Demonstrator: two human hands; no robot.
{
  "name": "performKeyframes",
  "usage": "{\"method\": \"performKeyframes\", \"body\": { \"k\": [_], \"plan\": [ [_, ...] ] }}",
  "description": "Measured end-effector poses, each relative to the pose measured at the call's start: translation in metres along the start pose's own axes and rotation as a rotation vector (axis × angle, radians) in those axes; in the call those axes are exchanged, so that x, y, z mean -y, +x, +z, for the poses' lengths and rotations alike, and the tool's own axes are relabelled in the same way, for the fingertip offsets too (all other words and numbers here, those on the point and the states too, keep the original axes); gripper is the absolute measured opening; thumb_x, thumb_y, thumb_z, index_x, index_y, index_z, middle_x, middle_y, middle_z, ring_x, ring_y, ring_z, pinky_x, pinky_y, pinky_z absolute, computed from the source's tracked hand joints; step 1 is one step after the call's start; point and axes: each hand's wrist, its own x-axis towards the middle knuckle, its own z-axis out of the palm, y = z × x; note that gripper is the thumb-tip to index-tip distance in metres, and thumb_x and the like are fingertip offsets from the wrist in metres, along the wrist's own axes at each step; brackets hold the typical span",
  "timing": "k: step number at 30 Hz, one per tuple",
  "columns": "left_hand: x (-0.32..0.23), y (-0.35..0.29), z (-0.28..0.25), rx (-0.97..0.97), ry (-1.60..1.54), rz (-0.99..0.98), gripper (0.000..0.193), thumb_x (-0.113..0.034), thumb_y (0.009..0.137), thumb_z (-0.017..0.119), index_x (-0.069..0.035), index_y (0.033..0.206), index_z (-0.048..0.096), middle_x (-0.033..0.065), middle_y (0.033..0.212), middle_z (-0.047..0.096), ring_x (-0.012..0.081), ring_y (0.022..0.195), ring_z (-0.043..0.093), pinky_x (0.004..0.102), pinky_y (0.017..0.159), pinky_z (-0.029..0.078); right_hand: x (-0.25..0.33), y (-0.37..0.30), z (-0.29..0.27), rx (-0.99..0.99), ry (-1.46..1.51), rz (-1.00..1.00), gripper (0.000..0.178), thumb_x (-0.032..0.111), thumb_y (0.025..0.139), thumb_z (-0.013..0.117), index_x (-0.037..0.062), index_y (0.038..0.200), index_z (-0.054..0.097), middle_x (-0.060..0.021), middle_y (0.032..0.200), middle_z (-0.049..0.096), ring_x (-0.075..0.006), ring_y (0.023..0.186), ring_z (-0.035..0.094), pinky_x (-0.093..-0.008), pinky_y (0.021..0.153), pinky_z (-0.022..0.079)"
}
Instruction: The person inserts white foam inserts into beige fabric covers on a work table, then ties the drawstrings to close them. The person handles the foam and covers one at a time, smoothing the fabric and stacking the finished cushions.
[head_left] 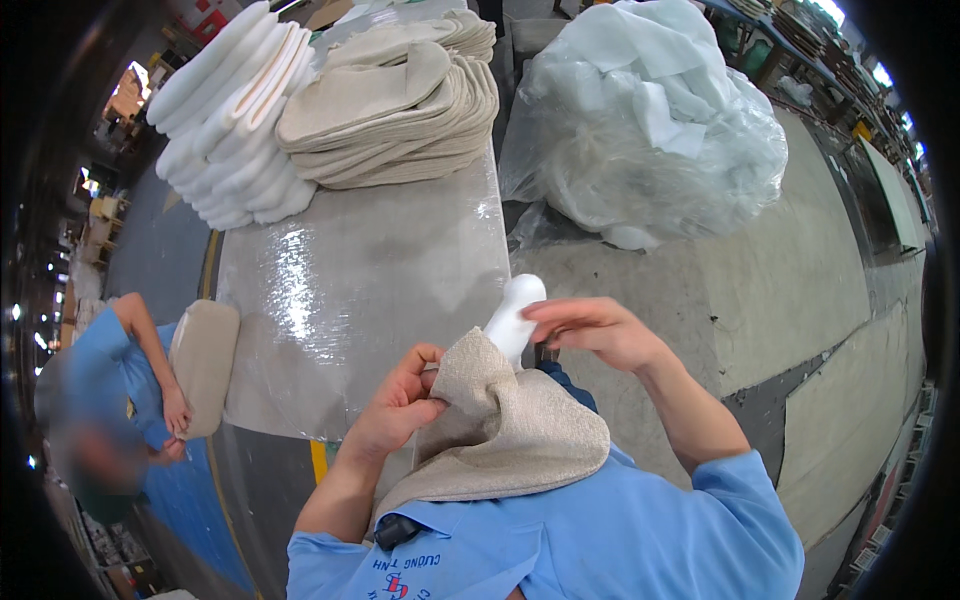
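Observation:
My left hand (402, 400) pinches the edge of a beige fabric cushion cover (545, 430), which is draped against my front and folded at its opening. A rounded piece of white padding (515, 318) sticks up out of that opening; its lower part is hidden in the cloth. My right hand (595, 330) is beside the padding, fingers stretched out and fingertips at its right side, slightly blurred. They are not wrapped round it.
A table (350, 280) covered in shiny plastic film holds a stack of beige covers (390, 120) and a pile of white padding (230, 130). Right of it stands a big clear plastic bag (650, 130) of white padding. A co-worker (120, 380) at left handles a beige cushion (205, 365).

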Motion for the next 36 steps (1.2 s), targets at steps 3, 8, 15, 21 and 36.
{"method": "performKeyframes", "body": {
  "k": [3, 8, 15, 21, 36],
  "plan": [
    [-0.015, 0.008, 0.01, 0.052, 0.198, -0.007, 0.055, 0.007, 0.096, 0.057, -0.005, 0.148, 0.046, 0.0042, 0.126, 0.065, 0.0081, 0.115, 0.06, 0.0269, 0.098, 0.046, 0.006, 0.043, 0.017, 0.305, -0.08, 0.153, 0.043, 0.002, 0.101, 0.059, -0.0014, 0.144, 0.063, -0.0097, 0.142, 0.066, -0.0162, 0.123, 0.063, -0.032, 0.109, 0.047],
    [-0.037, 0.013, 0.022, 0.085, 0.406, 0.008, 0.042, 0.003, 0.1, 0.06, -0.004, 0.141, 0.056, 0.001, 0.113, 0.067, 0.0056, 0.1, 0.061, 0.0235, 0.087, 0.047, -0.016, 0.065, 0.01, 0.738, -0.233, 0.314, 0.038, 0.006, 0.106, 0.056, -0.0042, 0.142, 0.062, -0.0064, 0.136, 0.067, -0.014, 0.122, 0.059, -0.0318, 0.107, 0.047],
    [-0.039, 0.02, 0.022, -0.013, 0.398, -0.056, 0.032, -0.001, 0.101, 0.061, -0.004, 0.133, 0.062, -0.0004, 0.105, 0.067, 0.0042, 0.091, 0.059, 0.0227, 0.081, 0.047, -0.039, 0.023, -0.017, 0.607, -0.025, 0.256, 0.023, 0.008, 0.107, 0.061, -0.0042, 0.126, 0.068, -0.0038, 0.118, 0.069, -0.0105, 0.112, 0.059, -0.0304, 0.1, 0.048],
    [-0.039, 0.059, 0.046, -0.097, 0.124, -0.325, 0.031, -0.021, 0.105, 0.068, -0.005, 0.131, 0.062, 0.0003, 0.104, 0.067, 0.0067, 0.095, 0.059, 0.025, 0.081, 0.048, -0.043, -0.011, 0.022, -0.009, -0.236, -0.019, 0.008, 0.005, 0.1, 0.07, 0.0009, 0.106, 0.073, -0.0006, 0.107, 0.072, -0.01, 0.093, 0.066, -0.03, 0.08, 0.054],
    [-0.025, 0.093, 0.047, 0.47, 0.52, -0.615, 0.031, -0.015, 0.101, 0.067, -0.004, 0.13, 0.069, -0.0031, 0.102, 0.07, 0.0045, 0.092, 0.061, 0.0237, 0.08, 0.05, -0.134, -0.031, 0.016, 0.232, 0.852, 0.097, 0.057, 0.01, 0.104, 0.064, 0.004, 0.159, 0.047, -0.009, 0.156, 0.056, -0.0216, 0.142, 0.055, -0.0405, 0.12, 0.042]
  ]
}}
